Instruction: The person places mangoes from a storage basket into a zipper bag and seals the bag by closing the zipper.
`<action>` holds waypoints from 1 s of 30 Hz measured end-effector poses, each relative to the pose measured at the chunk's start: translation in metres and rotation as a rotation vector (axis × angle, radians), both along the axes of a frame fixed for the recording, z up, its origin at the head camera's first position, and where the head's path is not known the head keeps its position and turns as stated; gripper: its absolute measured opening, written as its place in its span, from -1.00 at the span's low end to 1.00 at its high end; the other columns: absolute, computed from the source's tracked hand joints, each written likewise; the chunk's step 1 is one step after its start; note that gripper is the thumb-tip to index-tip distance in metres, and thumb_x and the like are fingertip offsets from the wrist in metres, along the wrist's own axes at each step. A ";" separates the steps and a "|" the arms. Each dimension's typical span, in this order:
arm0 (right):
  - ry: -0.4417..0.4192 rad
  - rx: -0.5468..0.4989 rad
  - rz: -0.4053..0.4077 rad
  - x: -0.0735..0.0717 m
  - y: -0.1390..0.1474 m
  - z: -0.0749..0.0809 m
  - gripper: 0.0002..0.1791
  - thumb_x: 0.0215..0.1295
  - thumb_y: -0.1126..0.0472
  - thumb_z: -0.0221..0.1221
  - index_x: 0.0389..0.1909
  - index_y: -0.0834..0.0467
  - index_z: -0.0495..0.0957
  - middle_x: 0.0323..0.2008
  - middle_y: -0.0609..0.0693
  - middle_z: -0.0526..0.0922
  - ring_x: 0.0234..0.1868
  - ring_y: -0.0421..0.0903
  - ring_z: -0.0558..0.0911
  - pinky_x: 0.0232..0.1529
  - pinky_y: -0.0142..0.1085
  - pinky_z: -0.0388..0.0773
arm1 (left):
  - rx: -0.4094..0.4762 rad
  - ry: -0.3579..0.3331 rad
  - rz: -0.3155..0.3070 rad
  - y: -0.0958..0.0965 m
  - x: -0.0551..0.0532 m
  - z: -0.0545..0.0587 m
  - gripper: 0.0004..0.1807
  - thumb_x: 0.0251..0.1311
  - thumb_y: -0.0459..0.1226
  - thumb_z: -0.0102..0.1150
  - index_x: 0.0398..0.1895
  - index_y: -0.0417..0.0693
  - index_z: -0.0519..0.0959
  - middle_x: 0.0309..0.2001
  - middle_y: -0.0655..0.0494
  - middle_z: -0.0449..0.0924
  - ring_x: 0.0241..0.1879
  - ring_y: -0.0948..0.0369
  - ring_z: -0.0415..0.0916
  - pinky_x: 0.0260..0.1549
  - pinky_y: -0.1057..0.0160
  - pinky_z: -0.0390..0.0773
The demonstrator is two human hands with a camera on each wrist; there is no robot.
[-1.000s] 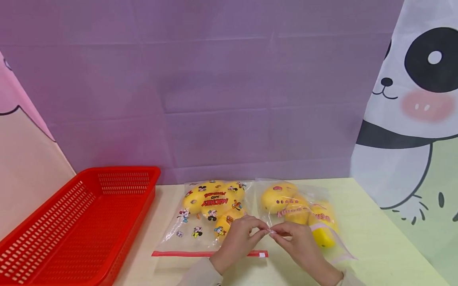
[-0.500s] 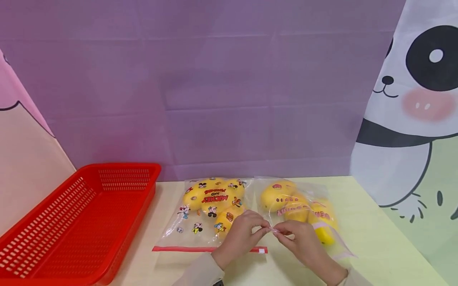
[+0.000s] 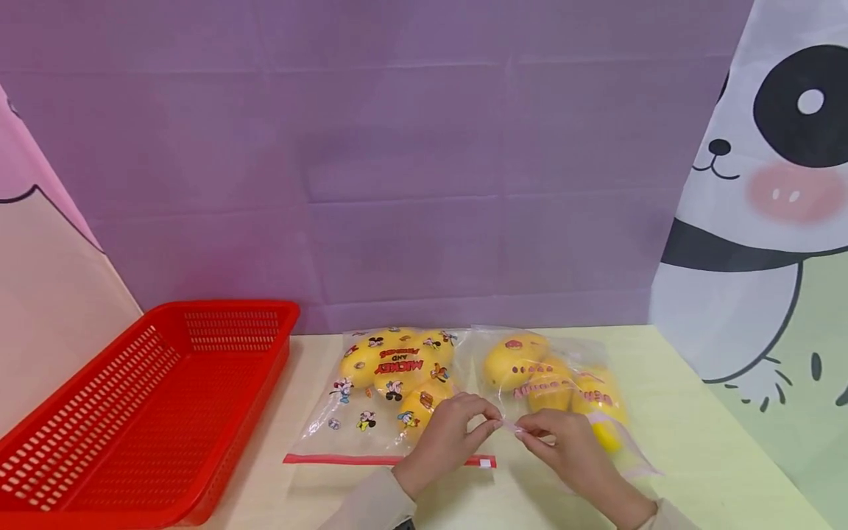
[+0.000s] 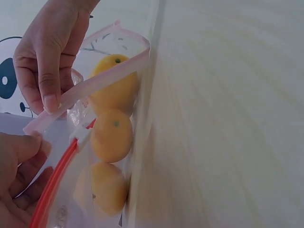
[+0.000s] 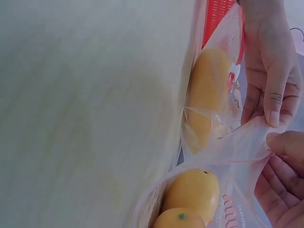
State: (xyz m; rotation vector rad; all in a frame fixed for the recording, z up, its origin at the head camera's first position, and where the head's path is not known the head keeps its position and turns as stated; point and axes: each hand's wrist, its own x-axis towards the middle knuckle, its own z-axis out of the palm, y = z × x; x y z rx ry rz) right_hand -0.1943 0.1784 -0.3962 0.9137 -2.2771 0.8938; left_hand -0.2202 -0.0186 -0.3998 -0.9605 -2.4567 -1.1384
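Note:
A clear zip bag with pink print (image 3: 546, 386) and a pink edge (image 5: 228, 145) lies on the table, holding several yellow-orange fruits (image 3: 513, 361). My left hand (image 3: 453, 434) pinches the edge's left end between thumb and forefinger. Close beside it, my right hand (image 3: 566, 445) pinches the same edge with thumb and forefinger, a short stretch of strip (image 4: 71, 97) showing between them. The bag's mouth gapes right of the right hand. Left of it lies a Mickey-print zip bag (image 3: 344, 434) with yellow fruits inside and a red slider strip (image 3: 338, 459), partly behind my left hand and wrist.
A red perforated plastic basket (image 3: 179, 412) stands on the left of the pale table (image 3: 695, 456). Behind the table hangs a purple cloth (image 3: 404, 162). A panda-print cloth (image 3: 729, 309) hangs at the right side.
My right hand has shifted slightly right along the pink edge, widening the gap between both hands' fingertips. My left hand keeps its pinch in nearly the same place.

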 end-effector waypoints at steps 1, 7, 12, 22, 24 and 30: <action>-0.009 -0.008 0.005 0.000 0.000 0.001 -0.84 -0.09 0.45 0.37 -0.46 0.17 0.68 -0.49 -0.10 0.69 -0.47 -0.31 0.64 -0.44 -0.60 0.55 | 0.003 0.001 -0.004 0.000 0.000 0.000 -0.96 0.16 -0.28 0.24 -0.40 -0.02 0.66 -0.37 0.24 0.68 -0.26 0.38 0.55 0.06 0.19 0.50; -0.122 -0.061 0.044 -0.002 0.002 0.003 -0.90 -0.03 0.43 0.34 -0.44 0.23 0.69 -0.47 -0.02 0.72 -0.45 -0.36 0.63 -0.47 -0.53 0.58 | 0.006 0.029 -0.060 0.000 -0.002 0.003 -0.94 0.17 -0.28 0.23 -0.35 -0.04 0.67 -0.34 0.20 0.69 -0.25 0.28 0.57 -0.17 0.41 0.51; -0.216 -0.055 0.065 -0.001 0.003 0.002 -0.94 0.08 0.36 0.30 -0.41 0.18 0.69 -0.43 -0.02 0.73 -0.40 -0.38 0.63 -0.45 -0.47 0.61 | -0.003 0.014 -0.092 0.002 0.000 0.000 -0.90 0.15 -0.24 0.25 -0.34 -0.05 0.69 -0.35 0.20 0.70 -0.26 0.33 0.58 -0.19 0.47 0.51; -0.284 -0.082 0.053 0.001 0.003 0.000 -0.96 0.13 0.28 0.29 -0.41 0.16 0.70 -0.42 -0.02 0.74 -0.40 -0.37 0.65 -0.43 -0.45 0.61 | 0.112 -0.080 -0.079 0.007 0.003 -0.006 -0.89 0.12 -0.23 0.26 -0.37 -0.03 0.73 -0.37 0.21 0.73 -0.34 0.52 0.55 -0.28 0.49 0.55; -0.309 -0.091 0.043 0.002 0.004 0.000 -0.94 0.13 0.26 0.29 -0.41 0.16 0.70 -0.42 -0.02 0.74 -0.41 -0.38 0.64 -0.43 -0.45 0.61 | 0.135 -0.102 -0.088 0.008 0.004 -0.007 -0.89 0.11 -0.22 0.26 -0.37 -0.02 0.73 -0.37 0.21 0.73 -0.36 0.54 0.53 -0.31 0.54 0.52; -0.309 -0.094 0.048 0.005 0.005 0.000 -0.95 0.12 0.27 0.30 -0.43 0.18 0.70 -0.44 -0.02 0.73 -0.43 -0.40 0.63 -0.47 -0.44 0.60 | 0.159 -0.107 -0.081 0.009 0.009 -0.006 -0.89 0.12 -0.20 0.27 -0.42 0.00 0.74 -0.42 0.23 0.73 -0.41 0.56 0.51 -0.36 0.58 0.49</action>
